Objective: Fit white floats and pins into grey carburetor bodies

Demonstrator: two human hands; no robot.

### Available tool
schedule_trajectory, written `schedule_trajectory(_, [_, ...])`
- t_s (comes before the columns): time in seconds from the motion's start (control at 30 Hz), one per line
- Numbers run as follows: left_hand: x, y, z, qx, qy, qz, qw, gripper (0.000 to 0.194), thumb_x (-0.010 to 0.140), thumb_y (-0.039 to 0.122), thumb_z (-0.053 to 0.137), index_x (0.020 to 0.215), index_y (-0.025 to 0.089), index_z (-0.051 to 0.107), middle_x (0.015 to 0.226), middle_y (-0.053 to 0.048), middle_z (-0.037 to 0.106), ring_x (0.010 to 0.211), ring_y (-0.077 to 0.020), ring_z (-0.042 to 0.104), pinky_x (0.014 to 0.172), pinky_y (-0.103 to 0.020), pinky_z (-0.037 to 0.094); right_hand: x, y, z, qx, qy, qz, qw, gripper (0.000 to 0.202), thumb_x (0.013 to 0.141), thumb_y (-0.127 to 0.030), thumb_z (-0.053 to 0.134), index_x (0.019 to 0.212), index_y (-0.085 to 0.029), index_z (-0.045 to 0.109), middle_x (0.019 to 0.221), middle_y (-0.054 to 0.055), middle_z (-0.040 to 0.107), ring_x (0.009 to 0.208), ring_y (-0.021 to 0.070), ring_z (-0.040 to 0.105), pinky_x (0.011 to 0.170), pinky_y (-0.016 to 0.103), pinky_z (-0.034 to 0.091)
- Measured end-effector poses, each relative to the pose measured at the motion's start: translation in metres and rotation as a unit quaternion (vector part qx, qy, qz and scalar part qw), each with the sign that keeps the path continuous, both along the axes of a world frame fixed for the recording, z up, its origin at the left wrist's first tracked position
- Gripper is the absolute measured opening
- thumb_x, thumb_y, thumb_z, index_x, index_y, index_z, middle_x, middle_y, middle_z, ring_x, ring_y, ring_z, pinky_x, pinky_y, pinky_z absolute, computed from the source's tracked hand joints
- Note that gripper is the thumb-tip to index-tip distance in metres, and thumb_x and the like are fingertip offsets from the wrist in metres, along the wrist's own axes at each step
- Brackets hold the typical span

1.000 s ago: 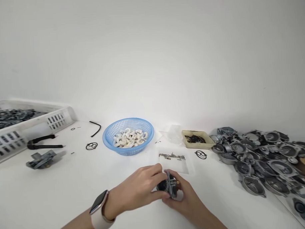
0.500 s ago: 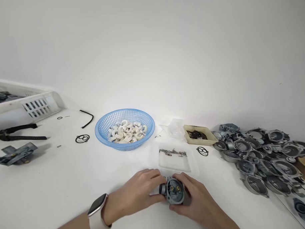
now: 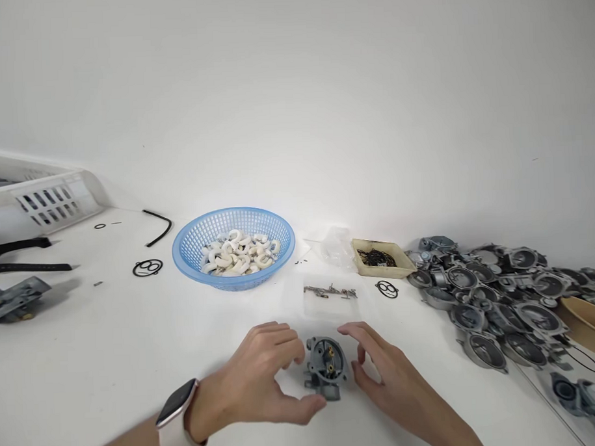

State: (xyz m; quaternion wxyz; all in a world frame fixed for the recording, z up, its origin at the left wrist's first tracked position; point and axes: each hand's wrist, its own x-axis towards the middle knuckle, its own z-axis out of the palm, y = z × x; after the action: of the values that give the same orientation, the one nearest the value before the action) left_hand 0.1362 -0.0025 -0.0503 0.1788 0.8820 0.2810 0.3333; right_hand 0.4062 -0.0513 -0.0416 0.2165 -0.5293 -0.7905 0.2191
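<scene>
A grey metal carburetor body [image 3: 326,362] sits on the white table between my hands, its round bowl opening facing up with brass jets inside. To its left, my left hand [image 3: 264,374] is open, thumb and fingers curved apart. The thumb tip is close to the lower end of the carburetor body; whether they touch I cannot tell. My right hand [image 3: 385,369] stands open just right of it, holding nothing. Just beyond lies a clear bag [image 3: 330,306] with small metal pins [image 3: 329,291] on it.
A blue basket [image 3: 179,253] holds white floats [image 3: 237,254]. Near a cream tray [image 3: 407,269] of black rings lies a black gasket [image 3: 387,289]. Metal bowls [image 3: 487,350] pile up at right. At left are a white crate [image 3: 57,204], another carburetor body [image 3: 20,299] and black-handled pliers [image 3: 30,267].
Both hands have let go of the carburetor body and opened. It has turned, so its cylindrical end now points toward me instead of left. The view has shifted slightly right.
</scene>
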Motion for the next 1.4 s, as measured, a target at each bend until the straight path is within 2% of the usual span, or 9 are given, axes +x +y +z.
schedule_trajectory(0.07, [0.001,0.0,0.003,-0.014,0.016,0.017,1.0,0.03,0.072,0.04,0.08,0.09,0.023,0.062,0.077,-0.001,0.064,0.067,-0.0204,0.059,0.061,-0.034,0.047,0.001,0.001,-0.002,0.024,0.01,0.002,1.0,0.045,0.097,-0.014,0.043,0.136,-0.034,0.052,0.129,0.005,0.066,0.078,0.0179,0.068,0.072,0.033,0.059])
schedule_trajectory(0.23, [0.003,0.002,0.002,-0.094,0.079,-0.012,0.992,0.082,0.069,0.044,0.088,0.142,0.03,0.052,0.138,-0.009,0.063,0.116,-0.0348,0.065,0.096,-0.046,0.055,0.003,0.008,-0.005,0.084,0.047,-0.004,0.995,0.036,0.1,-0.014,0.04,0.127,-0.032,0.057,0.117,0.005,0.067,0.07,0.0161,0.063,0.063,0.029,0.054])
schedule_trajectory(0.43, [0.006,-0.002,-0.007,-0.111,0.105,-0.016,0.988,0.076,0.072,0.049,0.086,0.139,0.033,0.055,0.111,-0.003,0.073,0.097,-0.0326,0.071,0.091,-0.046,0.055,-0.019,0.036,0.028,0.127,0.042,0.015,0.991,0.026,0.102,-0.018,0.047,0.122,-0.029,0.061,0.114,0.005,0.069,0.071,0.016,0.062,0.066,0.031,0.054])
schedule_trajectory(0.63, [0.008,0.001,-0.017,-0.024,0.121,0.018,0.992,0.068,0.075,0.059,0.081,0.132,0.029,0.059,0.093,-0.004,0.072,0.079,-0.0299,0.069,0.076,-0.042,0.052,-0.105,0.108,0.081,0.13,-0.076,0.121,0.981,0.04,0.102,-0.006,0.04,0.127,-0.026,0.064,0.128,0.006,0.07,0.11,0.0202,0.067,0.094,0.035,0.054])
schedule_trajectory(0.83, [0.008,0.009,-0.022,-0.011,0.14,0.002,0.99,0.068,0.077,0.067,0.079,0.13,0.029,0.061,0.098,-0.006,0.074,0.083,-0.0319,0.073,0.076,-0.042,0.054,-0.207,0.193,0.077,0.048,-0.217,0.203,0.954,0.021,0.104,-0.027,0.064,0.124,-0.019,0.069,0.126,0.008,0.07,0.113,0.025,0.069,0.097,0.046,0.058])
schedule_trajectory(0.97, [0.004,0.012,-0.017,-0.018,0.145,-0.02,0.989,0.071,0.077,0.077,0.073,0.128,0.028,0.063,0.098,-0.008,0.074,0.083,-0.0337,0.073,0.076,-0.045,0.056,-0.235,0.221,0.072,-0.014,-0.279,0.214,0.936,0.028,0.103,-0.035,0.069,0.125,-0.018,0.068,0.125,0.009,0.07,0.104,0.0228,0.071,0.089,0.043,0.062])
schedule_trajectory(1.13, [0.002,0.012,-0.012,-0.056,0.112,-0.026,0.992,0.07,0.075,0.072,0.077,0.127,0.027,0.063,0.114,-0.01,0.075,0.096,-0.0375,0.074,0.085,-0.049,0.056,-0.203,0.203,0.095,0.005,-0.233,0.197,0.952,0.024,0.103,-0.034,0.067,0.12,-0.018,0.07,0.119,0.007,0.07,0.105,0.0237,0.069,0.094,0.044,0.058])
schedule_trajectory(1.27, [0.002,0.012,-0.01,-0.102,0.112,-0.016,0.988,0.056,0.077,0.069,0.079,0.109,0.025,0.066,0.098,-0.008,0.077,0.087,-0.0369,0.074,0.082,-0.048,0.055,-0.141,0.143,0.121,0.053,-0.159,0.157,0.973,0.032,0.112,-0.037,0.048,0.135,-0.024,0.067,0.124,0.008,0.064,0.107,0.0213,0.065,0.094,0.036,0.053])
schedule_trajectory(1.4, [0.002,0.008,-0.008,-0.102,0.097,-0.03,0.99,0.05,0.081,0.065,0.078,0.106,0.024,0.065,0.095,-0.005,0.076,0.084,-0.0343,0.074,0.079,-0.044,0.054,-0.076,0.075,0.114,0.001,-0.06,0.134,0.989,0.022,0.11,-0.039,0.055,0.116,-0.027,0.072,0.111,0.004,0.067,0.098,0.0196,0.065,0.086,0.032,0.054])
